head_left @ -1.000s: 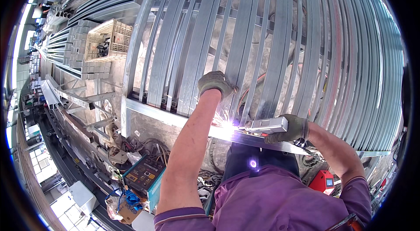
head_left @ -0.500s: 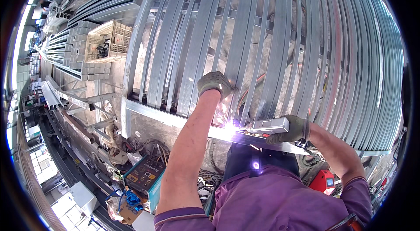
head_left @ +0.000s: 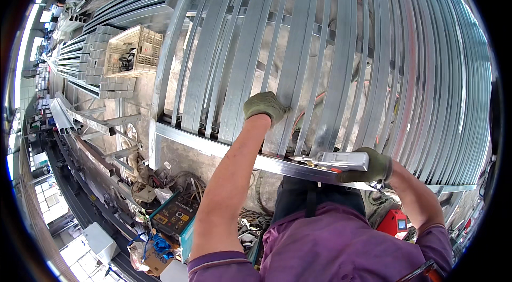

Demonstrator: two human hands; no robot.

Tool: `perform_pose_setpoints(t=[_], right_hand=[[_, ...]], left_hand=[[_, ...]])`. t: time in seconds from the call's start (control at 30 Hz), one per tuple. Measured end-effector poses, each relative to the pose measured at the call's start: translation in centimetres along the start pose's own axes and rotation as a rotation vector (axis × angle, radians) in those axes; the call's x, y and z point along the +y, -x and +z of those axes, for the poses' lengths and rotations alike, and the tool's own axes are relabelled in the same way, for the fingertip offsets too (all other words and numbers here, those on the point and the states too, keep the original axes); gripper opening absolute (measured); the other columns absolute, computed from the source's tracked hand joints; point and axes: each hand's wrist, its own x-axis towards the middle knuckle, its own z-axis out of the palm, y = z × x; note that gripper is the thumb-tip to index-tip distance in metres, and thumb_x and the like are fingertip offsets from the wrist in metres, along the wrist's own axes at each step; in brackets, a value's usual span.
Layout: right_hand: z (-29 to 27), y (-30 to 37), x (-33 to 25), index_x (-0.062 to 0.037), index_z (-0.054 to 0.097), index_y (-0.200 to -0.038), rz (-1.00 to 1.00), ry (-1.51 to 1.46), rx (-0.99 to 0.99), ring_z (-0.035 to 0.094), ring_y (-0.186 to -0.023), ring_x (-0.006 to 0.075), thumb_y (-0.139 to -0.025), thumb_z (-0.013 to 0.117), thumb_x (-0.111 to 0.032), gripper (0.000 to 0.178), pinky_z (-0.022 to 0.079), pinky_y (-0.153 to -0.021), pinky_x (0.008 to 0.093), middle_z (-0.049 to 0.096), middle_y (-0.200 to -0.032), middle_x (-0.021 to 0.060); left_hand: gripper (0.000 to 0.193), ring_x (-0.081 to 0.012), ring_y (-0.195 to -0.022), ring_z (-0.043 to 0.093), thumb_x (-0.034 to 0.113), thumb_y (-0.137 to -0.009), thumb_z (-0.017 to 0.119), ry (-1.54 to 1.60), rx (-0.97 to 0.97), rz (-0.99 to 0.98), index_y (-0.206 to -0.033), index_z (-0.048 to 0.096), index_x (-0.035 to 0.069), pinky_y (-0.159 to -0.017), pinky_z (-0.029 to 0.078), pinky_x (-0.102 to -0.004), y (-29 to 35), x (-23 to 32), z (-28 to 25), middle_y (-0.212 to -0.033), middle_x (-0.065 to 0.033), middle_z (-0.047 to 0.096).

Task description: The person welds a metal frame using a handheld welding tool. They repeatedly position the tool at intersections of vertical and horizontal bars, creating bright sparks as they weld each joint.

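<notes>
My left hand [head_left: 265, 107], in a grey-green glove, is closed over the edge of a galvanized steel tube [head_left: 296, 58] and presses on it, fingers partly hidden. In my right hand [head_left: 368, 166], gloved alike, is a silver boxy welding gun [head_left: 344, 161]. Its thin nozzle points left, just above the near rail [head_left: 277, 165] of the steel frame, close to the ends of the tubes. No arc burns at the tip.
Many parallel steel tubes [head_left: 421, 68] fill the right side. To the left stand a beige plastic crate [head_left: 146, 50], stacked tubes [head_left: 93, 58] and a teal machine [head_left: 176, 215] with a control panel. A red box [head_left: 393, 223] sits at lower right.
The bright arc and sparks at the rail have gone out. My right hand has moved right with the welding gun. My left hand stays at nearly the same place on the tube.
</notes>
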Motion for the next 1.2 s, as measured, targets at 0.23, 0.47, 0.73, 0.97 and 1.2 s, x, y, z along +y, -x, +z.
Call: perform_pose_setpoints(t=[0.23,0.47,0.73,0.97,1.2], right_hand=[[-1.1,1.6,-4.7,-0.0080,0.083,-0.123,-0.182,0.189,0.062,0.082,-0.093,0.0275,-0.091,0.094,-0.049,0.053,0.064,-0.087,0.0386,0.084,-0.102,0.0138],[0.3,-3.0,-9.3,-0.0081,0.080,-0.128,-0.099,0.162,-0.031,0.081,-0.101,0.0355,-0.092,0.085,-0.062,0.065,0.064,-0.091,0.0425,0.083,-0.108,0.0184],[2.7,-7.9,-9.4,-0.0109,0.078,-0.136,-0.116,0.167,-0.061,0.081,-0.109,0.0356,-0.093,0.083,-0.064,0.068,0.063,-0.098,0.0441,0.083,-0.117,0.0185],[4.2,-11.5,-7.7,-0.0081,0.079,-0.134,-0.088,-0.004,-0.152,0.081,-0.105,0.0284,-0.090,0.092,-0.056,0.067,0.062,-0.095,0.0396,0.084,-0.117,0.0139],[4.5,-12.8,-7.2,-0.0079,0.078,-0.136,-0.080,-0.021,-0.178,0.081,-0.105,0.0261,-0.089,0.094,-0.054,0.068,0.063,-0.095,0.0382,0.084,-0.117,0.0137]], left_hand=[[0.062,-0.0331,-0.134,0.072,0.063,-0.105,0.067,0.070,0.162,-0.078,-0.135,0.074,0.009,-0.110,0.059,-0.0472,1.4,-5.8,-3.4,-0.141,-0.0166,0.076],[0.064,-0.0346,-0.134,0.070,0.063,-0.109,0.062,-0.063,0.046,-0.015,-0.137,0.072,0.006,-0.115,0.055,-0.0467,0.4,-6.9,-2.7,-0.139,-0.0177,0.075],[0.052,-0.0342,-0.129,0.073,0.053,-0.109,0.064,-0.033,-0.024,0.065,-0.130,0.080,0.009,-0.111,0.057,-0.0476,-1.1,-5.6,-1.2,-0.135,-0.0151,0.079],[0.053,-0.0337,-0.129,0.074,0.056,-0.107,0.066,-0.080,-0.072,0.073,-0.131,0.081,0.010,-0.110,0.058,-0.0488,-1.8,-5.6,-2.2,-0.135,-0.0141,0.079],[0.055,-0.0334,-0.129,0.074,0.057,-0.106,0.066,-0.072,-0.079,0.071,-0.131,0.081,0.010,-0.110,0.058,-0.0482,-1.8,-5.4,-2.5,-0.135,-0.0145,0.079]])
